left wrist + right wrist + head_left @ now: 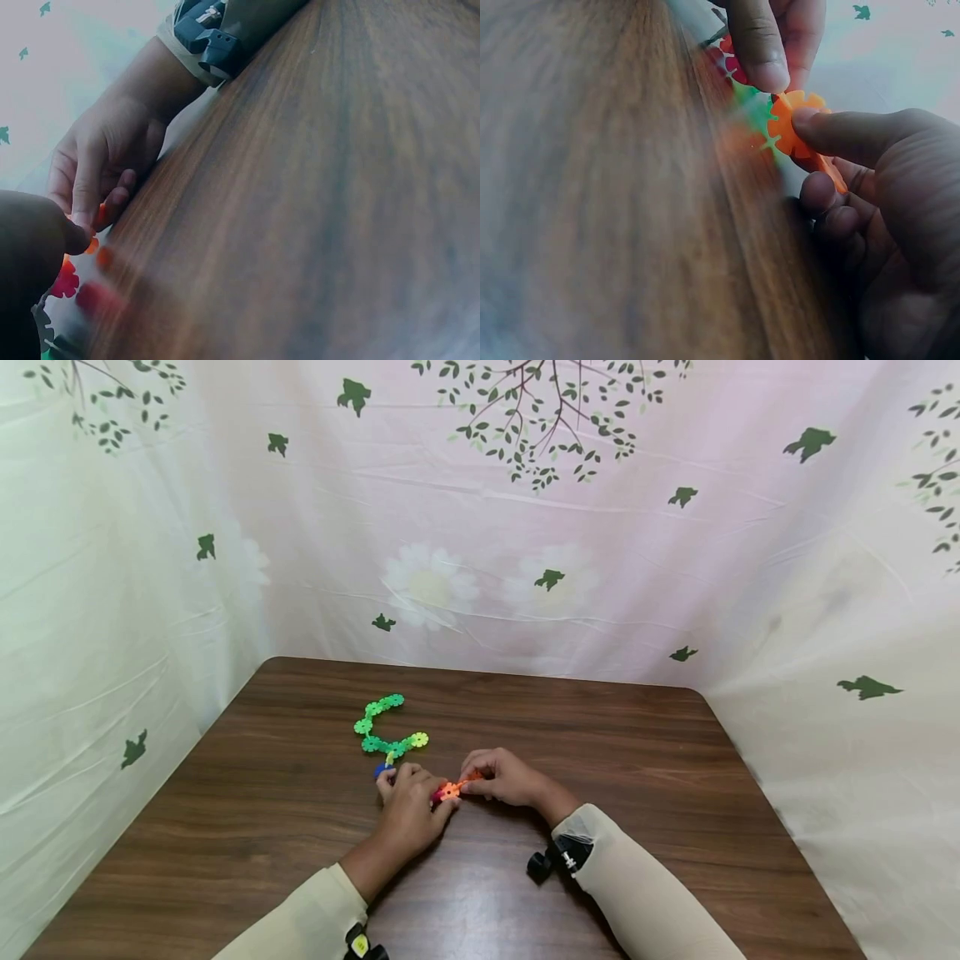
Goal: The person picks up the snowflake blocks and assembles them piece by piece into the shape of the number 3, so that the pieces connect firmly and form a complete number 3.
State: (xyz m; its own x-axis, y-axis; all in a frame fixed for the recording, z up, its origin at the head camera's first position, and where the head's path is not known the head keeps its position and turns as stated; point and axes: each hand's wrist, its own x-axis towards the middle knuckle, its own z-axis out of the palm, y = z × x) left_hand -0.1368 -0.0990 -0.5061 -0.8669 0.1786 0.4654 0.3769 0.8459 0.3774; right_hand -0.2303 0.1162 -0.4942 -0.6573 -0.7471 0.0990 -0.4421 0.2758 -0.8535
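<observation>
A chain of notched plastic snowflake discs lies on the table, its green discs (371,743) curving above my left hand. A blue disc (382,771) shows by that hand's fingers, and a red disc (66,281) sits farther along. My left hand (411,808) reaches over the chain, its thumb and finger pinching an orange disc (449,791) at the near end. My right hand (512,778) pinches another orange disc (786,131) between thumb and fingers, its edge meeting the left fingertips. Part of the chain is hidden under the left hand.
The brown wooden table (637,752) reaches back to a pale curtain (480,527) printed with leaves and flowers. A yellow-green disc (420,739) ends one branch of the chain. Black camera mounts (558,858) sit at both sleeves.
</observation>
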